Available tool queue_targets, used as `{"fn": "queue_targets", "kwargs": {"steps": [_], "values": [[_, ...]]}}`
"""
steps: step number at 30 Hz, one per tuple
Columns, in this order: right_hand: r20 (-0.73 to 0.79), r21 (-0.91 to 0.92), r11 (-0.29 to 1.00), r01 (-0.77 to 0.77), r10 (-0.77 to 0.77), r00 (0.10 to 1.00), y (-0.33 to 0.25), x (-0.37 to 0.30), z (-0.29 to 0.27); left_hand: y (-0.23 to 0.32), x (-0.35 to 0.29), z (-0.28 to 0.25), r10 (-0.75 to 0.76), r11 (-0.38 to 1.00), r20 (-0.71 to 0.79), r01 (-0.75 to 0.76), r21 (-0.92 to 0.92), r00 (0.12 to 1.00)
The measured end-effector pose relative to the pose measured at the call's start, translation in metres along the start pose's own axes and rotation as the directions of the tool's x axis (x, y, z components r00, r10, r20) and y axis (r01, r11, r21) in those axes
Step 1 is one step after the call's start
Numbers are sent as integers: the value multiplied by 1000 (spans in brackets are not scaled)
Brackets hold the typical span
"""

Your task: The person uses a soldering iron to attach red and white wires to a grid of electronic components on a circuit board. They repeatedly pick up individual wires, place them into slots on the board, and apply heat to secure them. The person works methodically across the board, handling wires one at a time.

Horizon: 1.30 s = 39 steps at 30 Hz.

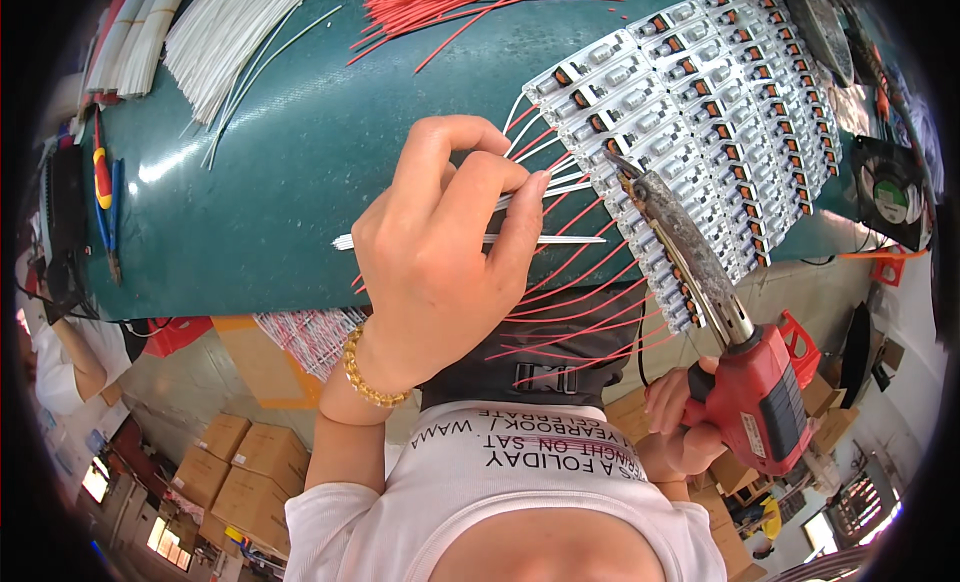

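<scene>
My left hand (440,242), a beaded bracelet at its wrist, pinches thin white wires (570,240) between thumb and fingers. Their ends stick out on both sides of the hand. My right hand (685,422) is wrapped round the handle of a red and black soldering gun (765,402). Its dark tip is over the left edge of a panel of small circuit boards (690,112), close to the upper white wires. Red wires (590,272) trail from that edge down past the table's front. Whether the tip touches a board I cannot tell.
The green table (270,172) bears white wire bundles (235,42) and red wires (430,12) at the back. Pliers (108,217) and a red-and-yellow-handled tool (101,177) lie far left. A small fan (890,197) stands right. Cardboard boxes (260,472) are on the floor.
</scene>
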State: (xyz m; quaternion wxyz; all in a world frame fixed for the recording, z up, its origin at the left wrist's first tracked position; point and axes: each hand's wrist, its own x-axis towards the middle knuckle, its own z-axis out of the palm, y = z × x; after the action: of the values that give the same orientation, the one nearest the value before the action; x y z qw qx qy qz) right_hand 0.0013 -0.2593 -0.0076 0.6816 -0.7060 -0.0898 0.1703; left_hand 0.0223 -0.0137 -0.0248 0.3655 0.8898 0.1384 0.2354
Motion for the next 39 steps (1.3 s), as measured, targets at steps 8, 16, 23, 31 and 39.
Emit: {"fn": "queue_targets", "kwargs": {"steps": [8,16,23,31,39], "values": [[-47,49,999,16,-13,999,4,-9,-3,5,-3,-6,-122,969,47,129,-210,991],[3,152,974,169,-171,985,26,-22,-17,5,-8,-3,20,999,52,-18,-46,998],[-114,-5,1000,5,-6,993,12,-17,-6,5,-10,5,32,999,35,-31,-24,999],[-87,56,997,61,-56,995,11,-15,-5,4,-10,2,29,999,32,-28,-20,999],[-63,15,999,36,-35,997,5,-8,2,-3,-6,5,132,985,-141,-145,-89,981]]}}
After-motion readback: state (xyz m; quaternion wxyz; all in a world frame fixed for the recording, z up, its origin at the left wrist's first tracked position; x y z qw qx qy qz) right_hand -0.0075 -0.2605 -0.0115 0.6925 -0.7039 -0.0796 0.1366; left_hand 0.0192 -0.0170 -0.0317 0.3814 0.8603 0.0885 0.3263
